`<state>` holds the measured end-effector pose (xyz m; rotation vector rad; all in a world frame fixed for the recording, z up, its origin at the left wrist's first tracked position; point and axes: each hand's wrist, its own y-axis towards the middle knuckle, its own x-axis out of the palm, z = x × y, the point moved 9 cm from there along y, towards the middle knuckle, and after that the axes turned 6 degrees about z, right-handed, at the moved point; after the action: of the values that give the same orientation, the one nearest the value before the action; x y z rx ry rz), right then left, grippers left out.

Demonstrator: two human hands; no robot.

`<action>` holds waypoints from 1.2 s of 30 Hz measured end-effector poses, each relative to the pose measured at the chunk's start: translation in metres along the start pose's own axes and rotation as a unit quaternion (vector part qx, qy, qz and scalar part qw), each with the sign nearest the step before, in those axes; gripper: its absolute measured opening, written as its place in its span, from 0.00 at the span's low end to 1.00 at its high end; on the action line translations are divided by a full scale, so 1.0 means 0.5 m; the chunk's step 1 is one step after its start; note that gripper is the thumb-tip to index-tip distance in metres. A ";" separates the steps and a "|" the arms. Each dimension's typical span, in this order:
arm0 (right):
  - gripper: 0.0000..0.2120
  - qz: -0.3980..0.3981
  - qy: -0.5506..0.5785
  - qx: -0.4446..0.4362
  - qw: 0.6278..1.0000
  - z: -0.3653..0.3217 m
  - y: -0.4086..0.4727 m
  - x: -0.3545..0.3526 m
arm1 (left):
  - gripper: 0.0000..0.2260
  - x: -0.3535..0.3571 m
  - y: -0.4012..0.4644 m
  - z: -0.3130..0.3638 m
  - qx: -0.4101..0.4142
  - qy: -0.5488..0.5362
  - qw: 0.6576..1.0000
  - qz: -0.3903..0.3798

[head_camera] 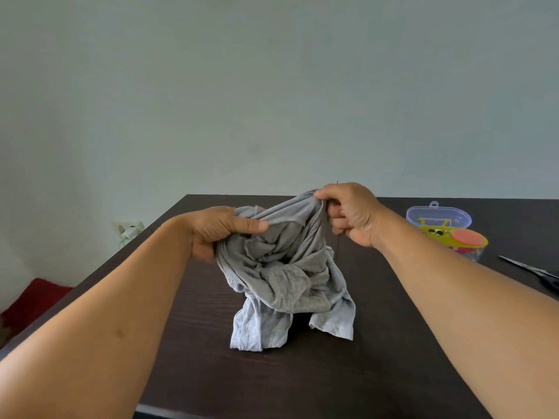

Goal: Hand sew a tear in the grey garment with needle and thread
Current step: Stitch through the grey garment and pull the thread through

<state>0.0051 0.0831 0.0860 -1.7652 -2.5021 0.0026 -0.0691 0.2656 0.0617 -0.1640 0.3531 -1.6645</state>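
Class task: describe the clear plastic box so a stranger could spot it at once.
Start at the dark wooden table and look toward its far right side, beyond the right hand. The clear plastic box sits there; unlike the black scissors nearby, it is see-through.

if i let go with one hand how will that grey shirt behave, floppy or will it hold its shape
Probably very floppy: the grey garment already sags in folds between the left hand and right hand, its lower edges crumpled on the table. The thin ribbed knit looks light, so the freed side would likely drop.

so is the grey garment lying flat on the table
No, both the left hand and right hand hold the grey garment bunched up above the table.
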 end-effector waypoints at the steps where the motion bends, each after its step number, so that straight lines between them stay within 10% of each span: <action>1: 0.19 -0.005 0.005 -0.003 1.000 -0.013 -0.002 0.003 | 0.38 0.000 -0.002 0.012 0.014 -0.006 1.000 -0.008; 6: 0.19 0.030 0.035 -0.025 0.999 -0.059 0.007 -0.006 | 0.08 0.009 -0.007 0.059 0.080 -0.149 0.985 -0.016; 14: 0.07 0.109 -0.225 -0.002 0.968 0.073 0.012 -0.043 | 0.14 0.034 0.011 -0.058 0.037 -0.235 0.970 0.049; 24: 0.06 0.107 -0.060 -0.150 0.981 0.069 -0.079 0.023 | 0.14 0.047 0.019 -0.078 0.066 -0.329 0.939 0.068; 36: 0.03 0.011 -0.137 -0.156 0.978 0.095 -0.102 0.116 | 0.16 0.066 0.005 -0.073 0.082 -0.360 0.928 0.046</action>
<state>-0.0652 0.1225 0.0450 -2.0355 -2.8045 -0.1658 -0.0822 0.2379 0.0235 -0.6020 -0.3302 -1.4193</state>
